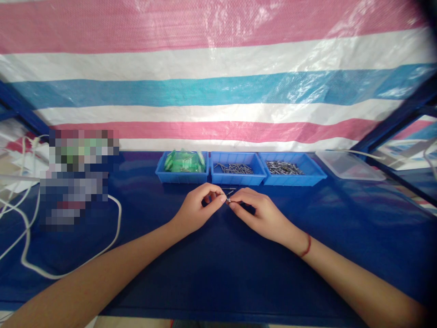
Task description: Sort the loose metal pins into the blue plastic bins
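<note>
My left hand [201, 207] and my right hand [261, 212] meet fingertip to fingertip above the middle of the blue table. Both are closed in a pinch on a small shiny metal piece [228, 199], mostly covered by the fingers, so its exact kind cannot be made out. Just beyond the fingertips lies a thin metal pin [228, 188] on the table. Behind the hands, a blue bin [239, 178] holds many thin, nail-like metal pins [237, 168]. To its right, another blue bin [296, 179] contains similar metal pieces [283, 167].
A third blue bin [182, 177] at the left holds green plastic packets [186, 161]. Right of the bins lies a clear plastic lid [350, 165]. White cable [118, 228] loops over the table's left side, near a blurred-out area. A striped sheet [205, 91] hangs behind.
</note>
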Tool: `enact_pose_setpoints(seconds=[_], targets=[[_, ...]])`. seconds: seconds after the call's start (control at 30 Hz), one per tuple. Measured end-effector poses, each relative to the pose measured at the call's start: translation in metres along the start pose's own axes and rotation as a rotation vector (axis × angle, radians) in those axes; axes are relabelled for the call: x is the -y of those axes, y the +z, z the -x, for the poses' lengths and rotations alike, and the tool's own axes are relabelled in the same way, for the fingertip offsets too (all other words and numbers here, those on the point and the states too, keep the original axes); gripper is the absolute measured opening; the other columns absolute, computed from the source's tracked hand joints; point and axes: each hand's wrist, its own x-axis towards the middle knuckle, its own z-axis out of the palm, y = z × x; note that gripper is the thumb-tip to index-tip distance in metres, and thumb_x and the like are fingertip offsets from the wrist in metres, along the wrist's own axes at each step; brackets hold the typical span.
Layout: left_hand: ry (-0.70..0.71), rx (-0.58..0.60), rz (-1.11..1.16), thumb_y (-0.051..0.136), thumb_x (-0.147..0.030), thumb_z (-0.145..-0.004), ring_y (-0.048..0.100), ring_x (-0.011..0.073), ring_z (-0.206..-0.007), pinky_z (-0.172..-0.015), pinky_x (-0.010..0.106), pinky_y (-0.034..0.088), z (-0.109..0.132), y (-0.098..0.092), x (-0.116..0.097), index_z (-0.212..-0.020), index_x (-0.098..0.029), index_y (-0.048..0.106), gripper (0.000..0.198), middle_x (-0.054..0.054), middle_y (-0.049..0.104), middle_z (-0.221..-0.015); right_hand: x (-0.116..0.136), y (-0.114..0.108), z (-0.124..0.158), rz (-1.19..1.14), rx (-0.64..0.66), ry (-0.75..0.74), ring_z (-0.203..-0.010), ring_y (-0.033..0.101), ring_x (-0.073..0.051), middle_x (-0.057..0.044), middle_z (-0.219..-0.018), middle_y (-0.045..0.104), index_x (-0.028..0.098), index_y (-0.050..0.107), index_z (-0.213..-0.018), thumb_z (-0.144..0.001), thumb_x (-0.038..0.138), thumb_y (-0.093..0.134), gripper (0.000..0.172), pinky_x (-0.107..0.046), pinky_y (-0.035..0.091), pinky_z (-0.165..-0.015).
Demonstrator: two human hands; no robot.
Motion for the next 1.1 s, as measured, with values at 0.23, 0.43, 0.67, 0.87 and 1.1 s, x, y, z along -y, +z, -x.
enact_pose_setpoints(seconds=[0.23,0.43,0.67,0.87,1.1], targets=[[0.031,0.006,0.012,0.055,-0.027,-0.087,0.053,0.0112,-0.068,-0.064,0.023,0.041,0.0,0.0,-0.002,-0.089,-0.017,0.061,0.012,0.001,0.061,-0.08,0.0,0.003,0.0,-0.021,-0.037,0.013,-0.078,0.059,-0.015,-0.003,-0.084,0.066,0.02,0.062,-0.083,-0.087,0.019,0.056,0.007,-0.03,0.046,-0.075],[0.016,-0.004,0.001,0.055,-0.028,-0.087,0.053,0.0113,-0.068,-0.063,0.023,0.041,0.0,0.0,0.0,-0.089,-0.017,0.061,0.013,0.001,0.06,-0.08,-0.005,0.004,0.001,-0.077,-0.119,0.089,-0.075,0.059,-0.015,-0.003,-0.081,0.065,0.02,0.063,-0.082,-0.086,0.025,0.059,0.008,-0.028,0.047,-0.07],[-0.005,0.007,-0.099,0.054,-0.029,-0.088,0.058,0.0142,-0.076,-0.072,0.026,0.045,-0.001,0.0,-0.001,-0.094,-0.018,0.063,0.015,0.002,0.065,-0.085,-0.009,-0.012,-0.002,-0.003,-0.238,0.123,-0.069,0.058,-0.015,-0.003,-0.079,0.065,0.02,0.064,-0.082,-0.089,0.036,0.056,0.019,-0.028,0.046,-0.063],[0.191,0.139,-0.379,0.052,-0.032,-0.09,0.049,0.0252,-0.115,-0.101,0.043,0.036,0.002,0.002,0.0,-0.118,-0.024,0.062,0.031,0.007,0.062,-0.119,-0.043,-0.061,-0.003,0.326,-0.558,0.25,-0.068,0.059,-0.019,-0.006,-0.085,0.069,0.02,0.065,-0.086,-0.087,0.042,0.055,0.024,-0.032,0.047,-0.064],[0.18,0.271,-0.613,0.045,-0.044,-0.093,0.032,0.0316,-0.134,-0.103,0.053,0.029,0.006,0.005,-0.002,-0.126,-0.031,0.058,0.038,0.005,0.044,-0.145,-0.089,-0.09,0.004,0.732,-0.572,0.361,-0.082,0.061,-0.027,-0.011,-0.088,0.069,0.018,0.068,-0.088,-0.084,0.041,0.053,0.028,-0.042,0.045,-0.077]])
